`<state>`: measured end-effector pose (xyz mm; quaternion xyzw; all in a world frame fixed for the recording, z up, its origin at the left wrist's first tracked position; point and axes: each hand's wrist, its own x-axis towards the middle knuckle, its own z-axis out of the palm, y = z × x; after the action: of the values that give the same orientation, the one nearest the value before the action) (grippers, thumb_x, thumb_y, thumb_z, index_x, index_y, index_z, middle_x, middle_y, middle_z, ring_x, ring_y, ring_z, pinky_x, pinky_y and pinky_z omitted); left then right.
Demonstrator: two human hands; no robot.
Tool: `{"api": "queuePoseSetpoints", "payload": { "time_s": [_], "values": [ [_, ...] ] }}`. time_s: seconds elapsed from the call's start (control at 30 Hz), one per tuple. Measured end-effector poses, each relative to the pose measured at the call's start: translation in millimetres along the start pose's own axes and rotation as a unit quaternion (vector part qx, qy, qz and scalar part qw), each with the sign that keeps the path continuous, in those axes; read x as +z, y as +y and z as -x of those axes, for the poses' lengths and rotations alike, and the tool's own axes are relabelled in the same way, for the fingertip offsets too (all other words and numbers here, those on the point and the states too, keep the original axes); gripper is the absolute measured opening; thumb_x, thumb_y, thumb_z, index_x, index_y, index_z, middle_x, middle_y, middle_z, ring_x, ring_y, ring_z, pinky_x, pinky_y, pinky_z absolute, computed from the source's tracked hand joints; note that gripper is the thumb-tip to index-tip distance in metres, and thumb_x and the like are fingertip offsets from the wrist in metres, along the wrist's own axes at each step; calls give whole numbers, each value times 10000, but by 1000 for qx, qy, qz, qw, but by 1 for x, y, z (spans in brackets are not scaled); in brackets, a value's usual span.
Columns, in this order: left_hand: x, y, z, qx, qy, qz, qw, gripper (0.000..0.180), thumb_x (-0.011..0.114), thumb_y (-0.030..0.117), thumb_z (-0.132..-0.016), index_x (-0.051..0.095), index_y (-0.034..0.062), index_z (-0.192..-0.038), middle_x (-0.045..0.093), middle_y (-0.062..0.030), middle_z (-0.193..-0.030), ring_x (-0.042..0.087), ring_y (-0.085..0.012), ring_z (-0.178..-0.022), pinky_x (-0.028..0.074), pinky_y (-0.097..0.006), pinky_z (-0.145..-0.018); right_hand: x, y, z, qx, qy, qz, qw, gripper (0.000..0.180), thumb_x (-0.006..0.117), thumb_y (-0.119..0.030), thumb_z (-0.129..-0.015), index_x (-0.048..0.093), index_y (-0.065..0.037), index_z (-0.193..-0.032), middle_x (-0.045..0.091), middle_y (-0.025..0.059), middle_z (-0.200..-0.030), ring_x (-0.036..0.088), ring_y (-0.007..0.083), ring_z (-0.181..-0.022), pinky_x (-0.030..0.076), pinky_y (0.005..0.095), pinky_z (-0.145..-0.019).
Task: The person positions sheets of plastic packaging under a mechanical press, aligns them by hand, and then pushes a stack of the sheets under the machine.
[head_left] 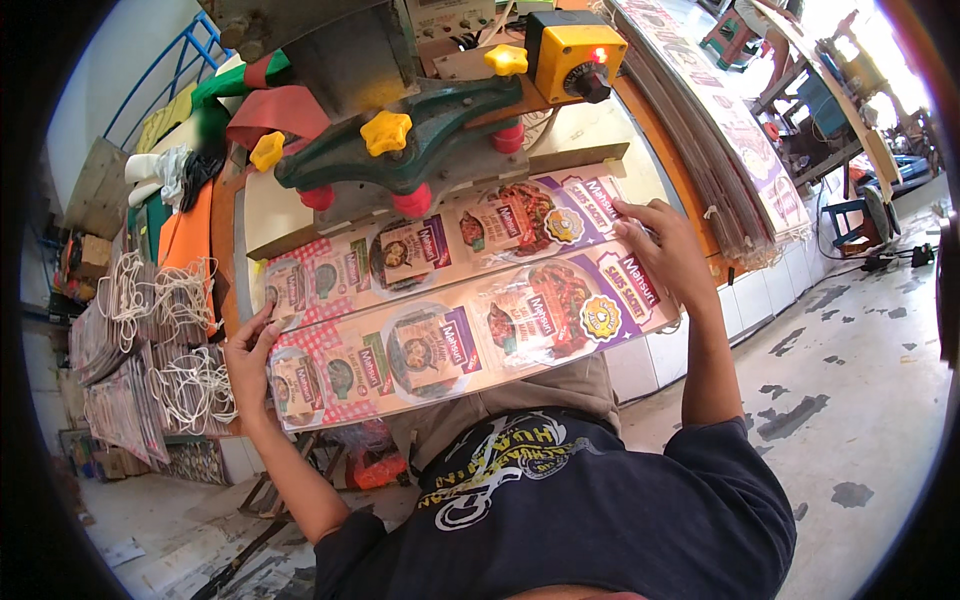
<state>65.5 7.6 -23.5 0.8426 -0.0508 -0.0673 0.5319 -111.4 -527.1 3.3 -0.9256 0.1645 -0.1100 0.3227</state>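
A wide printed sheet (455, 345) with two matching strips of food pictures and a glossy clear surface stretches in front of me. Its far part sits at the press machine's head, while its near edge reaches to my waist. My left hand (250, 365) is closed on the sheet's left edge, near the line between the strips. At the opposite end, my right hand (662, 250) grips the right edge, fingers bent over the upper strip. Above the far strip hangs the machine's dark green arm (410, 135) with yellow star knobs (386, 132) and red-pink round fittings (411, 200).
A yellow control box (560, 65) with a black dial and lit red lamp stands at the machine's right. Bundled printed boards (715, 130) are stacked beyond it. White cords (185, 300) hang over more stacked sheets at left. A blue stool (850, 220) stands far right.
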Motion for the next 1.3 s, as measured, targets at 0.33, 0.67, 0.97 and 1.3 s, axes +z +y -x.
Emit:
{"api": "queuePoseSetpoints", "payload": {
  "time_s": [0.33,0.67,0.97,1.3],
  "values": [
    [-1,-1,0,-7,8,-16,1000,413,700,109,-914,632,11,-1309,702,-33,-1053,595,-54,-860,486,-202,-760,-2,2,0,0,-9,-9,1000,374,668,-291,-926,694,-50,-1211,630,150,-881,613,268,-815,461,379,-772],
    [0,6,-40,17,-35,-95,995,438,590,274,-1010,585,8,-1357,680,-17,-1025,555,-16,-732,454,-170,-635,11,22,-40,-12,-18,-73,997,364,638,-303,-945,682,-73,-1224,705,194,-1108,682,297,-986,507,378,-886],
    [0,-9,-52,24,-46,-81,995,480,665,275,-967,589,-13,-1343,694,-33,-950,550,-30,-693,496,-212,-561,19,18,-42,19,5,-45,999,309,661,-237,-923,704,-66,-1177,715,161,-1118,691,329,-1001,513,386,-897],
    [0,-12,-50,21,-33,-56,998,461,682,257,-953,608,4,-1331,679,-14,-915,525,-24,-687,486,-208,-560,19,18,-45,31,-1,-122,992,301,657,-187,-951,688,-18,-1197,730,115,-973,636,125,-841,494,269,-771]
  ]
}}
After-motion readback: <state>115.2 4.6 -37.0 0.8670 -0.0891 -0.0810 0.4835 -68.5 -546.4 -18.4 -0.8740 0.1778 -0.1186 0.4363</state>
